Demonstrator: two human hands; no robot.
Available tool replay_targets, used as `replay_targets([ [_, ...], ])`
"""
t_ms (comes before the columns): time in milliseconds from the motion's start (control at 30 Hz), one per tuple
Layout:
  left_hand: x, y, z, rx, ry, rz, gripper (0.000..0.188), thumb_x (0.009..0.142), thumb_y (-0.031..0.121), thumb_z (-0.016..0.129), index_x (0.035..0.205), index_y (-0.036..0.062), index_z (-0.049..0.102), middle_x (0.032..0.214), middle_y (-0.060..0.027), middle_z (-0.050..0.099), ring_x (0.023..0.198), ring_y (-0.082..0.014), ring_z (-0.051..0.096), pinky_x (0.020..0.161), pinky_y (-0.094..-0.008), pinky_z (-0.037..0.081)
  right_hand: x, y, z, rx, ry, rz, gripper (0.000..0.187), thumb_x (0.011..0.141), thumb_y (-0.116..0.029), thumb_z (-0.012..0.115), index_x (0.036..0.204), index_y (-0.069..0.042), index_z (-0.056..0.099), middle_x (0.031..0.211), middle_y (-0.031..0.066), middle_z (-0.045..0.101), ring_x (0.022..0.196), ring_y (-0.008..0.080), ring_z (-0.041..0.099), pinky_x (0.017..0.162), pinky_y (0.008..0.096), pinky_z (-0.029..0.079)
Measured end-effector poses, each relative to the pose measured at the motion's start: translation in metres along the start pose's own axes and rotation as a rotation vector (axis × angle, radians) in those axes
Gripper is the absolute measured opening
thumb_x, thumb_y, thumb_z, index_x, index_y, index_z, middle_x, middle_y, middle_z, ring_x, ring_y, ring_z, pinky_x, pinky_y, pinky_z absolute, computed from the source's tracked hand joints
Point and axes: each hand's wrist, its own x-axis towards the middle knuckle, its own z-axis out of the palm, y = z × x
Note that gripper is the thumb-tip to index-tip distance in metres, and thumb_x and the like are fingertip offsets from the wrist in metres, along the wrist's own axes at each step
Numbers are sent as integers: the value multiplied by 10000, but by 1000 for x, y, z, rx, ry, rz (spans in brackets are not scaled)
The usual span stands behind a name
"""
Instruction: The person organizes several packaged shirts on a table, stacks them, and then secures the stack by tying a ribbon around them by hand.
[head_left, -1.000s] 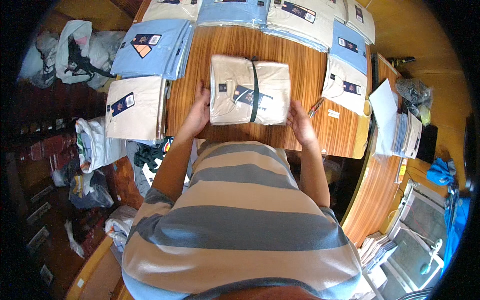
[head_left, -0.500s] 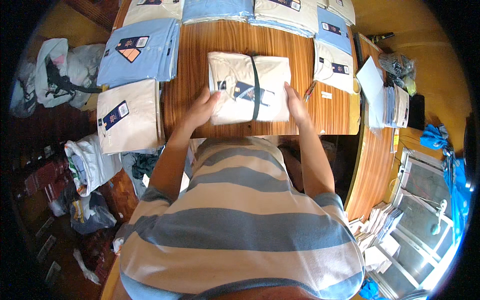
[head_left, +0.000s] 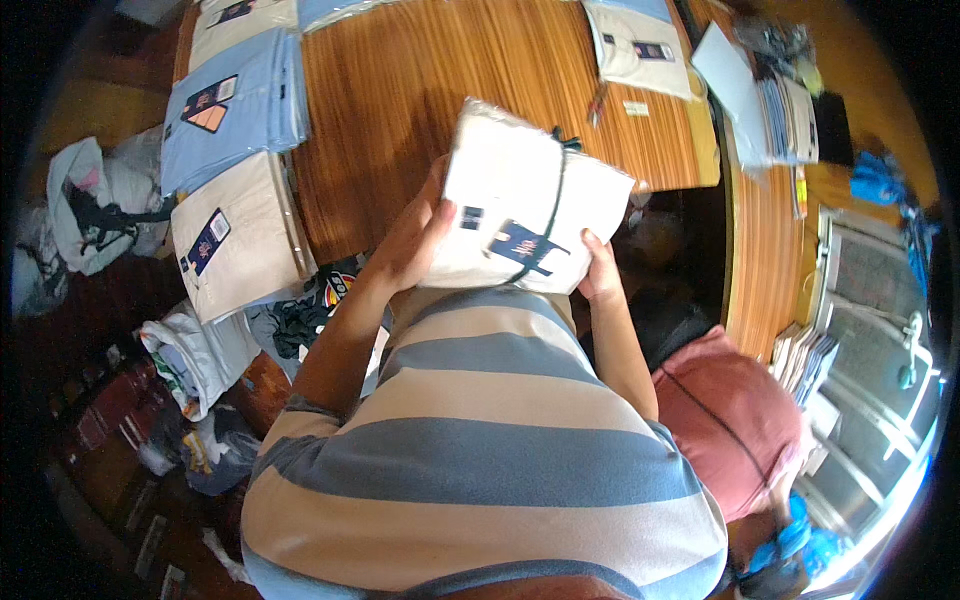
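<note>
Bundle (head_left: 505,165): folded cream cloth in clear wrap, middle of the frame, held in front of the striped shirt (head_left: 480,450); tilted, its upper edge sloping down to the right.
Left hand (head_left: 412,242): closed on the bundle's left side, thumb on the front face.
Right hand (head_left: 600,270): gripping the lower right edge, thumb likewise on the front.
Strap (head_left: 556,195): dark and narrow, running down across the bundle's face and over the tag (head_left: 520,243).
Desk (head_left: 400,100): wood-grained, from the top to the middle of the frame.
Blue stack (head_left: 255,105): upper left, wrapped folded shirts.
Cream stack (head_left: 258,220): left of the frame, just below the blue stack.
Cream pack (head_left: 665,78): upper right.
Pliers (head_left: 597,105): upper right, near the cream pack's lower edge, beside a white label (head_left: 636,108).
</note>
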Motion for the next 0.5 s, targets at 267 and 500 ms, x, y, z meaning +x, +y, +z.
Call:
replay_targets([
  [267,37,-83,-15,1010,140,235,683,977,567,631,1522,171,517,1587,-160,452,1467,-364,414,1152,-510,391,-65,64,-123,605,-35,20,788,897,-555,692,1444,-15,518,1296,167,673,1129,343,681,958,493,579],
  [500,34,-148,-31,1383,179,279,657,1005,595,539,1567,268,452,1650,-153,345,1526,-382,290,1237,-515,257,-135,218,-256,533,190,144,785,896,-556,679,1448,-22,516,1301,154,670,1113,347,679,979,495,554],
])
